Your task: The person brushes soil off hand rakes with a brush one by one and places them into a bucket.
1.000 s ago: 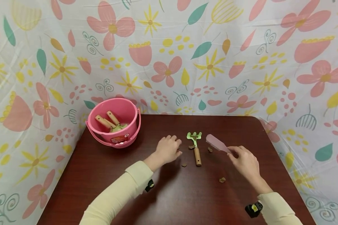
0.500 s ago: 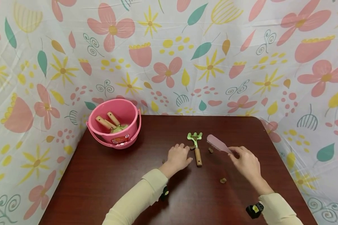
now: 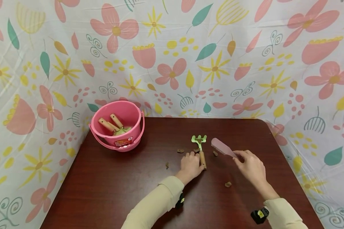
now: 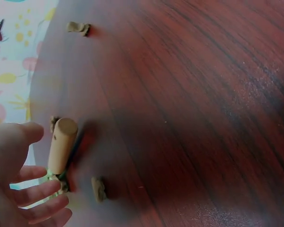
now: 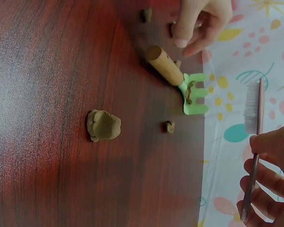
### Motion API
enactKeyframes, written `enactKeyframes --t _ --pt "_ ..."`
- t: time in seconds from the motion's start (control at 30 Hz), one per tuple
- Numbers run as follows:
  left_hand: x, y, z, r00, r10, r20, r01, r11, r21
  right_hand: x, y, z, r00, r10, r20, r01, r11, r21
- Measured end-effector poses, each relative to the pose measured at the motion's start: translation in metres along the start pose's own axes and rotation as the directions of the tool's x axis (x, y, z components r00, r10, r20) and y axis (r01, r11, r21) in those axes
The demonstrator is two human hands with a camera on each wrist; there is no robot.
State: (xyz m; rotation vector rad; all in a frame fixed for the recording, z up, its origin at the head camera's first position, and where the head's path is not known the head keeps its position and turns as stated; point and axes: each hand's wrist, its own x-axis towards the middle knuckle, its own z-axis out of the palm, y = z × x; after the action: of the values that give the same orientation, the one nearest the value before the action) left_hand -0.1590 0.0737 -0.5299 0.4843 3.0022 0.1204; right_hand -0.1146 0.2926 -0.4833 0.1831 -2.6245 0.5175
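Observation:
A small green hand rake (image 3: 199, 145) with a wooden handle (image 5: 166, 66) lies on the table, a brown crumb caught on its tines. Beside that handle is my left hand (image 3: 190, 165), its fingers loosely bent and spread around nothing; the left wrist view shows a gap between thumb and handle (image 4: 62, 144). My right hand (image 3: 250, 167) pinches the thin handle of a pink brush (image 3: 222, 147) and holds it above the table. The brush's white bristles (image 5: 252, 109) show in the right wrist view. Several brown clay-like lumps (image 3: 228, 184) lie around the rake.
A pink bucket (image 3: 134, 127) stands at the table's back left, with two wooden-handled tools (image 3: 116, 120) inside. Brown lumps (image 3: 180, 151) lie left of the rake. A flowered cloth (image 3: 172, 47) hangs behind the dark wooden table (image 3: 109, 190).
My left hand has moved right and then nearer to the front, to the rake's handle. Brown lumps that it covered now show on the left. The right hand holds the brush almost still.

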Motion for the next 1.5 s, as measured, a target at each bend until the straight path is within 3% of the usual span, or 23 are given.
enactKeyframes --t 0.47,0.77,1.1,1.5 --pt "0.014 0.02 0.013 0.996 -0.08 0.038 0.08 0.997 0.015 -0.001 0.003 -0.001 1.0 0.005 -0.004 -0.005 1.0 -0.003" --pt "0.026 0.023 0.014 0.992 -0.129 -0.017 0.129 0.992 -0.019 -0.002 0.006 -0.002 1.0 0.003 -0.011 -0.004 1.0 -0.012" --pt "0.035 0.028 0.011 0.984 -0.172 0.054 0.173 0.985 -0.002 -0.008 0.009 -0.004 1.0 0.018 -0.011 -0.018 1.0 -0.008" --pt "0.039 0.023 0.017 0.98 -0.196 0.024 0.197 0.98 -0.037 -0.008 0.008 -0.005 1.0 0.03 -0.007 -0.03 1.0 -0.004"
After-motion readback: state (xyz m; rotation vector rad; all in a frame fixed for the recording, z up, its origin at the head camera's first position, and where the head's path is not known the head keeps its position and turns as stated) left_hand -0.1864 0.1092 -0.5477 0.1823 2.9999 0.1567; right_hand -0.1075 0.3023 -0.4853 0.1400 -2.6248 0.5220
